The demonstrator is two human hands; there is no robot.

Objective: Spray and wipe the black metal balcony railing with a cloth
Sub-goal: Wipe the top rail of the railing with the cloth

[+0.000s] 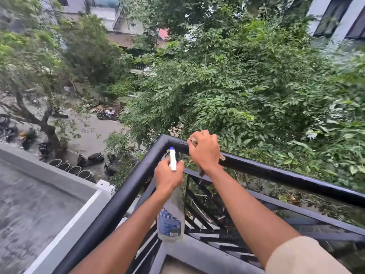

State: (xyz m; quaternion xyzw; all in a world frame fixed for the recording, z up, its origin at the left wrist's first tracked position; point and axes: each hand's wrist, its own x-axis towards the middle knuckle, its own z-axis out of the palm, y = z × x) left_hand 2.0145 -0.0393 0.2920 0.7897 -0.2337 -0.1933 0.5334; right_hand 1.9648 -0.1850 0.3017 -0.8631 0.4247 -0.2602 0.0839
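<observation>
Quick one on the corner of the black railing (276, 173), centre of the frame, since that's where the work is being done.

The cloth (192, 140) is pinched down onto the top rail by the right hand (204, 150). The fingers are curled over it, so only brown scraps can be seen poking out on either side of the fist. The spray bottle (170, 222) is gripped round its neck by the left hand (167, 175), just below and left of the other one. Its body hangs inside the bars and the white nozzle is aimed up towards the corner.

Stuff that could go sideways, all guesswork:

- The nozzle is pointed almost at the right hand's knuckles. If the trigger gets squeezed from there, a fair share of the spray would probably be landed on skin and cloth instead of metal.
- The rail by the corner looks glossy, maybe wet. A wiping hand could easily be slid off a slick rounded bar.
- Only a small bunch of cloth is held, so it could be lost over the outer side.
- Past the rail, at lower left of the frame, a street with parked scooters (95, 157) can be seen well below. Anything dropped outward is gone, and something down there might get hit.

How much liquid is left in the bottle can't be told.
</observation>
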